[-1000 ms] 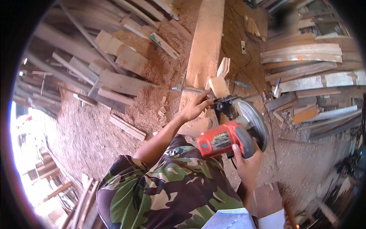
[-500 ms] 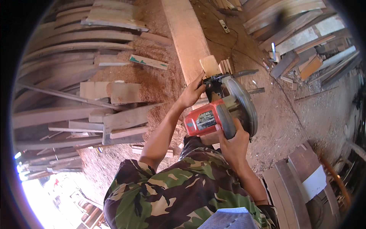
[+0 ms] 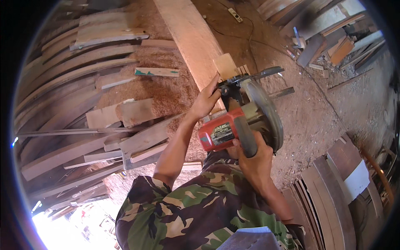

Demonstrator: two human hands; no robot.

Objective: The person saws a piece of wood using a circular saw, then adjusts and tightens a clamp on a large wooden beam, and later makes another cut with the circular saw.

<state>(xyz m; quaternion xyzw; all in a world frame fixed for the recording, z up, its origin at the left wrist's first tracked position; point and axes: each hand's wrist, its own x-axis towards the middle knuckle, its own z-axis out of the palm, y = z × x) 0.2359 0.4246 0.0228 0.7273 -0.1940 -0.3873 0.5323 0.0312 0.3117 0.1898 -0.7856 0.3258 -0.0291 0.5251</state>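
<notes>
A red and black circular saw [image 3: 225, 129] with a large round grey guard lies across the near end of a long pale plank [image 3: 193, 46]. My right hand [image 3: 256, 160] is wrapped around its black rear handle. At the saw's front, my left hand [image 3: 206, 100] is closed on the edge of its base, fingers pointing away from me beside the plank. A small pale wood block [image 3: 225, 66] rests on the plank just ahead of the saw. The blade is mostly hidden by the guard.
Stacked boards [image 3: 104, 54] fill the left side, with reddish sawdust [image 3: 160, 89] between them and the plank. A white power strip [image 3: 235, 15] and a dark cable lie on the floor ahead. Offcuts [image 3: 329, 48] are piled at far right; panels [image 3: 333, 187] lean at near right.
The view has shifted, so the plank and left-hand boards sit further left. Both hands remain on the saw, which has barely moved.
</notes>
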